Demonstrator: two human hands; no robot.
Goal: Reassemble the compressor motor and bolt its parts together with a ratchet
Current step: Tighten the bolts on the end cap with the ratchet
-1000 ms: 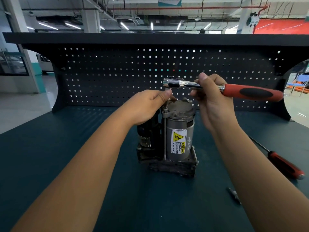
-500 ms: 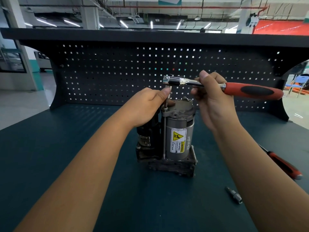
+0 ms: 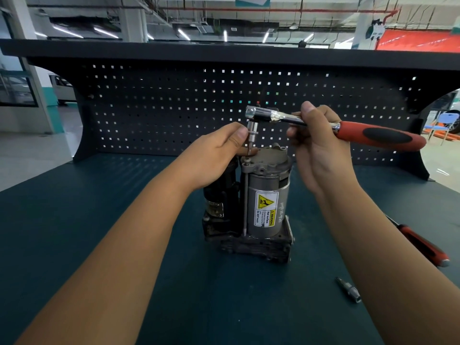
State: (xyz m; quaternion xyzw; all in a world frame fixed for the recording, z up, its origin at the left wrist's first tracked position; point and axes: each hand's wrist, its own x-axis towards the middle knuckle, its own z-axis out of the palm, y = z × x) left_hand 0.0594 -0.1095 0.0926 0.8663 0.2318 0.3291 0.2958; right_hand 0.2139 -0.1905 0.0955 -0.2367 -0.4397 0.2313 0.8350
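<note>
Dark teal counter (image 3: 99, 245) fills the lower frame, w/ a black pegboard (image 3: 174, 108) across the back. The compressor motor (image 3: 263, 195) stands upright at centre frame. Its long axis is vertical, the silver can's yellow warning label faces me, the grey cap is on top and the black base sits on the counter.

The ratchet (image 3: 348, 128) lies approx horizontal above it, red handle out toward the right of frame, head over the cap's left edge. On the right hand (image 3: 318, 145) the fingers are wrapped round the steel shank just left of the red grip. The left hand (image 3: 216, 155) comes in from the lower left, thumb and forefinger pinching the bit socket (image 3: 252, 131) that hangs from the ratchet head. A red-handled screwdriver (image 3: 423, 247) lies at the right edge, partly behind the forearm.

Key relation: the bit points straight down, tip just above the bolt head (image 3: 246, 159) on the cap's left ear. I can't tell if it's seated. The bolt shank (image 3: 246, 200) runs vertically down the can's left side, so bit and bolt axes look approx in line. The left hand is nearer. I reckon a short drop seats it. Only the left fingertips crowd the bolt head.

A loose bit (image 3: 348, 290) lies at lower right, well apart.
</note>
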